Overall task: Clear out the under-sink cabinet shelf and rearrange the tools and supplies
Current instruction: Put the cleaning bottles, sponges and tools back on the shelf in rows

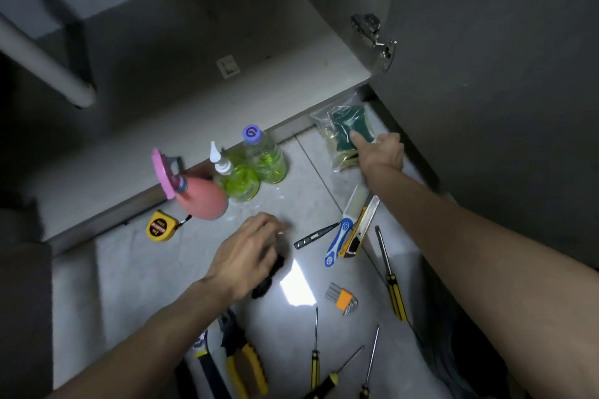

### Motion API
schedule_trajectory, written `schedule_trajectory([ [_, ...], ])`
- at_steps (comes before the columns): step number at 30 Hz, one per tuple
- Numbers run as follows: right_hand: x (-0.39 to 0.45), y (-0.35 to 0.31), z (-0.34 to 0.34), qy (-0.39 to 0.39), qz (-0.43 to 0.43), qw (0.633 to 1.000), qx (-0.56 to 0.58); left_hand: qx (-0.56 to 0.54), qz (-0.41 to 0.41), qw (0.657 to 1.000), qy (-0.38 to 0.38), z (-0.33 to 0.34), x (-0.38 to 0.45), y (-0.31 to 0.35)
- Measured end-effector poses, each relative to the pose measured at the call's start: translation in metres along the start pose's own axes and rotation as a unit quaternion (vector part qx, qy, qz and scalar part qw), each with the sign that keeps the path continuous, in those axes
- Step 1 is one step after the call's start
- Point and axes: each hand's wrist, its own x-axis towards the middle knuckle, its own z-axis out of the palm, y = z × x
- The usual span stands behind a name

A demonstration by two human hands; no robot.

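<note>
1. The right hand (381, 151) reaches far out, its thumb pressing a clear plastic bag of green scouring pads (345, 136) on the tiled floor (136, 269) by the cabinet base.
2. The left hand (246, 253) curls over a blurred black object (270, 275); whether it grips it I cannot tell.
3. Green-liquid clear bottles (259, 162) stand just beside a pink rubber plunger (197, 194).
4. A yellow tape measure (161, 225) and yellow-handled screwdrivers (390, 272) lie nearby.

shelf (201, 97): bare, pale, far side | bottles: two green (259, 162) upright beside pink one (202, 201), floor, centre-left | sponge bag (343, 134): flat, far right | tape measure (161, 226): yellow, left | screwdrivers (390, 275): scattered, near right
</note>
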Motion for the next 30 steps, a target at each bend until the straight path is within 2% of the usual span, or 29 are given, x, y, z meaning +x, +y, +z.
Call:
schedule_trajectory([
  [4,-0.014,0.004,0.004,0.035,-0.008,0.999,-0.011,-0.016,-0.142,0.99,0.013,0.003,-0.043,-0.008],
  [8,-0.045,0.037,0.002,0.078,-0.026,0.996,0.038,-0.029,-0.269,0.962,0.027,0.014,-0.083,-0.009],
  [10,-0.068,0.063,0.001,0.031,-0.023,0.999,0.014,-0.027,-0.327,0.944,0.029,0.022,-0.103,-0.009],
  [12,-0.092,0.091,0.001,-0.055,-0.041,0.996,-0.058,-0.034,-0.365,0.93,0.036,0.032,-0.124,-0.008],
  [14,-0.122,0.116,-0.001,-0.142,-0.098,0.973,-0.152,-0.049,-0.387,0.919,0.048,0.043,-0.142,-0.007],
  [16,-0.152,0.141,-0.004,-0.22,-0.174,0.927,-0.251,-0.055,-0.395,0.915,0.055,0.053,-0.153,-0.005],
  [18,-0.182,0.164,-0.007,-0.306,-0.238,0.856,-0.341,-0.064,-0.394,0.915,0.054,0.062,-0.161,0.0],
  [19,-0.194,0.174,-0.011,-0.355,-0.281,0.807,-0.38,-0.068,-0.39,0.917,0.048,0.067,-0.166,0.005],
  [22,-0.223,0.196,-0.025,-0.46,-0.432,0.618,-0.469,-0.071,-0.358,0.93,0.034,0.078,-0.178,0.019],
  [23,-0.23,0.203,-0.029,-0.474,-0.466,0.571,-0.482,-0.068,-0.342,0.937,0.027,0.081,-0.179,0.024],
  [24,-0.236,0.211,-0.031,-0.478,-0.485,0.541,-0.494,-0.059,-0.326,0.943,0.011,0.084,-0.178,0.028],
  [26,-0.241,0.223,-0.034,-0.457,-0.502,0.518,-0.521,-0.023,-0.297,0.954,-0.041,0.089,-0.174,0.033],
  [30,-0.241,0.233,-0.031,-0.42,-0.501,0.522,-0.547,0.043,-0.261,0.956,-0.123,0.091,-0.168,0.024],
])
